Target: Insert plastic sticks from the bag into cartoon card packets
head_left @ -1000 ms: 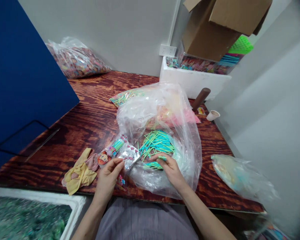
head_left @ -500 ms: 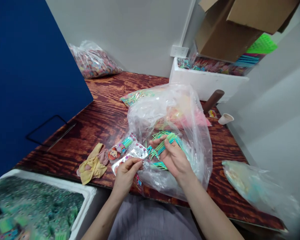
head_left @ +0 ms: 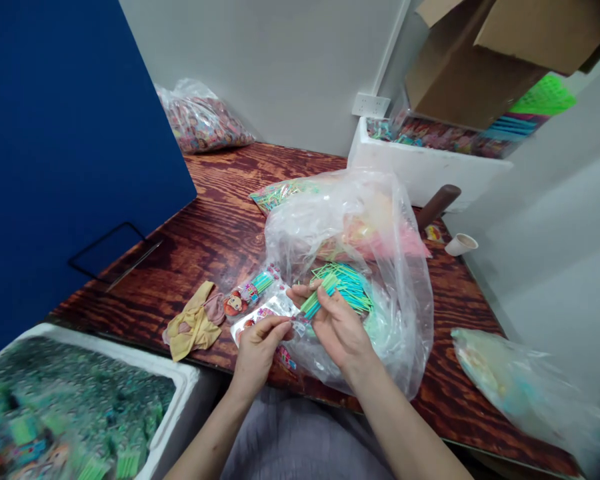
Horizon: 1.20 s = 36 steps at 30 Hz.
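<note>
My right hand is closed round a small bundle of green and blue sticks, lifted just above the open mouth of a big clear plastic bag that holds more loose sticks. The bundle's lower end meets a small printed packet, which my left hand pinches at its near edge. A filled packet with a cartoon face lies on the wooden table just left of the hands.
A yellow and pink cloth lies near the table's front edge. White foam boxes stand at the lower left and back right. A cardboard box hangs over the latter. Bags lie at back left and right. A blue panel borders the left.
My right hand picked a bundle of sticks out of the big bag and brought it left to the packet in my left hand. The view swung left.
</note>
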{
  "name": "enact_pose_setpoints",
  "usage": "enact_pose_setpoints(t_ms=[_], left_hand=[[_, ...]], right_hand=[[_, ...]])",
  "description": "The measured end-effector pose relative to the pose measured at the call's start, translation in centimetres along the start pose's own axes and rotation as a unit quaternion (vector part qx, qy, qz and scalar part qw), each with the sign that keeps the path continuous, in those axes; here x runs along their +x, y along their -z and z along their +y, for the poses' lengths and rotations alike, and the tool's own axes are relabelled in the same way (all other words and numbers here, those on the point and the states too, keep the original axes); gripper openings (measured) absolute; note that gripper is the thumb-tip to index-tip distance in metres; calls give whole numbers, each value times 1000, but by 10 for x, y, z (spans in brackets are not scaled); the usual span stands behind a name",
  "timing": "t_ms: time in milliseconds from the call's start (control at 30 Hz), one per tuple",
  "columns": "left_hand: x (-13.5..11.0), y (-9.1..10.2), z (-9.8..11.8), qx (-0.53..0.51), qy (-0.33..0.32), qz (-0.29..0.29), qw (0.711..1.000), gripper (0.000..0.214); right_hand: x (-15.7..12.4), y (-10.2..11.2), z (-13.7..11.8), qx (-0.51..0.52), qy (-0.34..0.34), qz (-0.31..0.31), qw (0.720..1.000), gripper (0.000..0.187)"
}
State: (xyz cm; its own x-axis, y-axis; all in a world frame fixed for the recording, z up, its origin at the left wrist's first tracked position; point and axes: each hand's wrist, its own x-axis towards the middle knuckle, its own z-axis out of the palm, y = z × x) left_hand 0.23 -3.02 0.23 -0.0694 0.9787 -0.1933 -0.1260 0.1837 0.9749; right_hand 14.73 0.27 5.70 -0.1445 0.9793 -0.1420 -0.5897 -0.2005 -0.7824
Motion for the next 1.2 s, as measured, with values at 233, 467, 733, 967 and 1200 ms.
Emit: enact_pose_setpoints(t_ms=[233,467,733,967,1200], left_hand=[[0,-3,2,2,-9,4,1000,21],[0,-3,3,1,-21,-2,1000,21],[0,-2,11,-11,-35,-19,999,21],[0,12,18,-37,-29,-34,998,19],[16,32,43,-47,-6,-35,998,26]], right_hand=[[-13,2,7,-69,-19,20,997,24],[-23,6,7,-189,-36,-13,981,34],[-38,2,10,-379,146,26,913,17],[-46,-8,14,-442,195,29,875,15],[-48,-14,-8,-387,160,-53,907,26]])
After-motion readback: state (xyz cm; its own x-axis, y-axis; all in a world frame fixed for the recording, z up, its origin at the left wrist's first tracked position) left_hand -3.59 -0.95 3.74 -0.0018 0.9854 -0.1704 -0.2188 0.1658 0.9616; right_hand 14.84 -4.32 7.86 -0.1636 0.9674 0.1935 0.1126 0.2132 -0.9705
